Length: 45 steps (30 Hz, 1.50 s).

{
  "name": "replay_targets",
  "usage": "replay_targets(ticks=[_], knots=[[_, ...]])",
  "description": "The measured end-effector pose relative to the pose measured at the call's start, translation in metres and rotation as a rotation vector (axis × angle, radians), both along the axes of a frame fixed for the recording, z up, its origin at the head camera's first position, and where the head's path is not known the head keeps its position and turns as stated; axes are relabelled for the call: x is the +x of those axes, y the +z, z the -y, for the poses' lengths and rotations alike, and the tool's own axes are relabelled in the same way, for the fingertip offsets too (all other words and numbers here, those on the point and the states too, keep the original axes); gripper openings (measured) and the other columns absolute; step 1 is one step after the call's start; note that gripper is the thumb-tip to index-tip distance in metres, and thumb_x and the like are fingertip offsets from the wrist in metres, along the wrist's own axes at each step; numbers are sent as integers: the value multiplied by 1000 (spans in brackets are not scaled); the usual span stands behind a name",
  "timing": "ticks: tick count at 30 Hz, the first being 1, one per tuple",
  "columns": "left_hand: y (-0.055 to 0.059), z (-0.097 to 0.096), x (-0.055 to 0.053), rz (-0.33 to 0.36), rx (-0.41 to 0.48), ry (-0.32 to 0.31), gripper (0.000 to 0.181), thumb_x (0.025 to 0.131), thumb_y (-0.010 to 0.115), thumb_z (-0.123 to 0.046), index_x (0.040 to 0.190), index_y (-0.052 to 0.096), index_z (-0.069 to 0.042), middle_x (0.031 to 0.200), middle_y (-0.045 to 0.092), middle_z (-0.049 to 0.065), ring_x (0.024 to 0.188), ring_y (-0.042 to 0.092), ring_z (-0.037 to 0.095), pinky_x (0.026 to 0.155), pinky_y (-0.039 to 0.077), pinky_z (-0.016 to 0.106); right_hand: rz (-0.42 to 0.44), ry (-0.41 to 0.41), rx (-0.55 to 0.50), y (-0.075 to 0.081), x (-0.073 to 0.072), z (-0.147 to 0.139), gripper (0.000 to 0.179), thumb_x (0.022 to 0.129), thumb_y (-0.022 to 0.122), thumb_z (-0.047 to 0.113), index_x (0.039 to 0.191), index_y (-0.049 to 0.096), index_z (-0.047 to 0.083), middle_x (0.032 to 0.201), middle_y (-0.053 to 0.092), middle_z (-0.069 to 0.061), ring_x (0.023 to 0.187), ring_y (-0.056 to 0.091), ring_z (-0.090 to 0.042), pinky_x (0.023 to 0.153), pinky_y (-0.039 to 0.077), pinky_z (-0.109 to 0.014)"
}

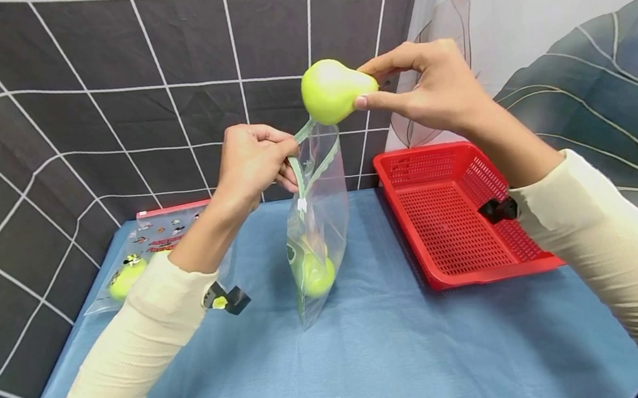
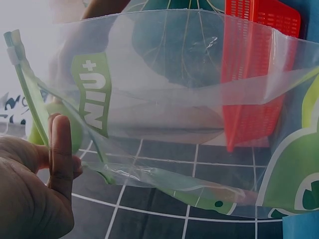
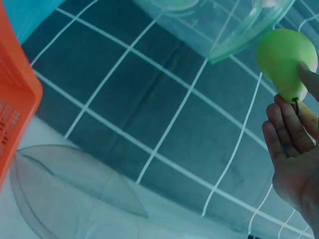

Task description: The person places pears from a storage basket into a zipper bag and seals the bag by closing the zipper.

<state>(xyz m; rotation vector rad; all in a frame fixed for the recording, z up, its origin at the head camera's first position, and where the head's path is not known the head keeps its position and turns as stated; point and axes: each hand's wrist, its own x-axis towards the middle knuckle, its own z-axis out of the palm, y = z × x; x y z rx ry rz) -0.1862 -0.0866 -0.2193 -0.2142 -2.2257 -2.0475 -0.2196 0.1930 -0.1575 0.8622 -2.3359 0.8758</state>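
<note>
A yellow-green pear (image 1: 331,91) is pinched at its stem end between the thumb and fingers of my right hand (image 1: 429,83). It sits just above the mouth of a clear zip bag (image 1: 328,204) with a green zip edge. My left hand (image 1: 257,163) pinches that edge, and the bag hangs from it with its mouth parted. Inside the bag, near the bottom, lies a green round fruit (image 1: 317,276). In the right wrist view the pear (image 3: 286,59) shows its dark stem. The left wrist view shows green print on the bag (image 2: 164,99).
To the right stands a red plastic basket (image 1: 450,224) with perforated walls. On the left, partly behind my left forearm, another printed zip bag (image 1: 164,225) lies flat with green fruit in it. A blue cloth (image 1: 342,365) covers the table, and a dark tiled backdrop (image 1: 187,51) rises behind.
</note>
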Motion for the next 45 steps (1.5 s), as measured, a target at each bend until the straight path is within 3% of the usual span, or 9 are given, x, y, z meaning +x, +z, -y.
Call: replay_targets(ticks=[3, 5, 13, 19, 23, 32, 36, 39, 45], knots=[[0, 1, 0, -4, -3, 7, 19, 93, 66, 5, 104, 82, 10, 71, 78, 17, 45, 71, 19, 51, 69, 38, -17, 32, 22, 0, 4, 7, 38, 86, 100, 19, 123, 89, 14, 106, 87, -9, 93, 70, 4, 86, 53, -12], [1, 2, 0, -7, 0, 10, 19, 93, 66, 5, 104, 82, 10, 70, 78, 15, 45, 72, 19, 51, 69, 38, -13, 36, 33, -1, 6, 9, 40, 85, 101, 18, 123, 89, 14, 107, 87, -12, 94, 69, 4, 85, 52, -12], [1, 4, 1, -22, 11, 10, 20, 95, 66, 7, 107, 81, 13, 73, 79, 20, 47, 74, 19, 51, 69, 37, 14, 58, 102, -1, 8, 11, 35, 84, 101, 19, 118, 90, 16, 106, 88, -8, 88, 66, 4, 76, 48, -14], [1, 5, 1, -13, 42, 12, 20, 93, 64, 8, 104, 80, 12, 66, 77, 13, 45, 72, 18, 51, 70, 38, 30, 51, 141, 3, 9, 14, 31, 87, 99, 24, 116, 91, 18, 115, 88, -5, 97, 68, 11, 85, 50, -12], [1, 5, 0, -10, 59, 13, 19, 91, 63, 8, 100, 79, 12, 62, 75, 9, 44, 71, 18, 50, 69, 38, 53, 37, 140, 3, 10, 14, 29, 88, 97, 27, 116, 91, 20, 116, 88, -4, 101, 72, 5, 87, 50, -13], [1, 3, -1, -6, 47, 10, 19, 92, 65, 6, 101, 79, 13, 62, 74, 9, 45, 71, 17, 51, 69, 37, 54, 31, 114, -10, 10, 12, 21, 92, 95, 23, 111, 91, 17, 109, 89, -5, 95, 68, 14, 84, 51, -12], [1, 3, -4, 10, 8, 9, 14, 95, 71, 2, 103, 79, 9, 63, 75, 10, 44, 70, 17, 48, 68, 36, 16, 70, 75, -22, 15, 14, 14, 94, 93, 16, 108, 91, 14, 101, 89, -5, 90, 68, 15, 82, 51, -11], [1, 4, -7, 32, -57, -11, 11, 98, 78, -6, 102, 78, 4, 61, 71, 10, 41, 67, 15, 45, 65, 33, -30, 124, 46, -32, 22, 17, 12, 93, 92, 11, 105, 91, 12, 96, 88, -4, 85, 67, 8, 76, 48, -13], [2, 8, -21, 60, -232, -82, 27, 104, 79, -26, 93, 71, -2, 58, 60, 3, 37, 58, 13, 39, 58, 28, -142, 266, -2, -51, 44, 29, 7, 93, 91, 7, 100, 90, 9, 92, 86, -3, 82, 68, -5, 67, 46, -15]])
